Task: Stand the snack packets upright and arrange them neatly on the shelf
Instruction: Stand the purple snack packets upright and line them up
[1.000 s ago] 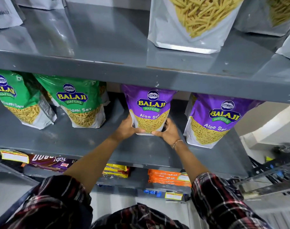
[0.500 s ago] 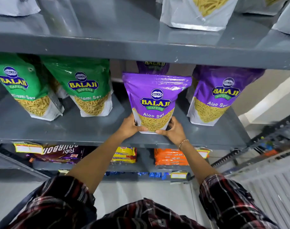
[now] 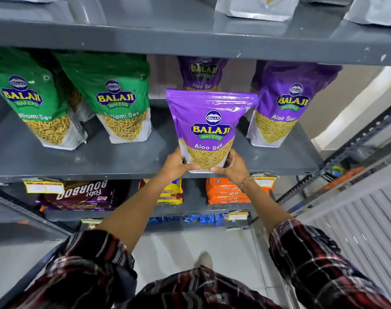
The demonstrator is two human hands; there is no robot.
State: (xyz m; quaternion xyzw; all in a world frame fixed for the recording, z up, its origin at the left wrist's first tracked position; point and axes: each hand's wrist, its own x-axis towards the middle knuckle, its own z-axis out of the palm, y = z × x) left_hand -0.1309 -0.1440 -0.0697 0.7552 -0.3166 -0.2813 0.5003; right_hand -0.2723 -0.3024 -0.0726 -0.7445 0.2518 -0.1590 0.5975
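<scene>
A purple Aloo Sev packet (image 3: 210,128) stands upright at the front edge of the grey middle shelf (image 3: 123,159). My left hand (image 3: 179,161) grips its lower left corner and my right hand (image 3: 231,167) grips its lower right corner. Behind it stands a second purple packet (image 3: 201,73), partly hidden in shadow. Another purple Aloo Sev packet (image 3: 281,108) stands to the right. Two green Ratlami Sev packets (image 3: 26,103) (image 3: 121,101) stand upright on the left of the same shelf.
The upper shelf (image 3: 190,39) overhangs closely and carries silver-white packets (image 3: 257,10). Below are biscuit packs: brown Bourbon (image 3: 83,194), yellow (image 3: 171,192), orange (image 3: 225,190) and blue (image 3: 190,219). A perforated metal rack (image 3: 346,161) and a corrugated shutter (image 3: 357,224) stand at the right.
Both hands have drawn the purple packet forward from under the upper shelf to the front edge, revealing another purple packet behind it. The camera view has tilted down.
</scene>
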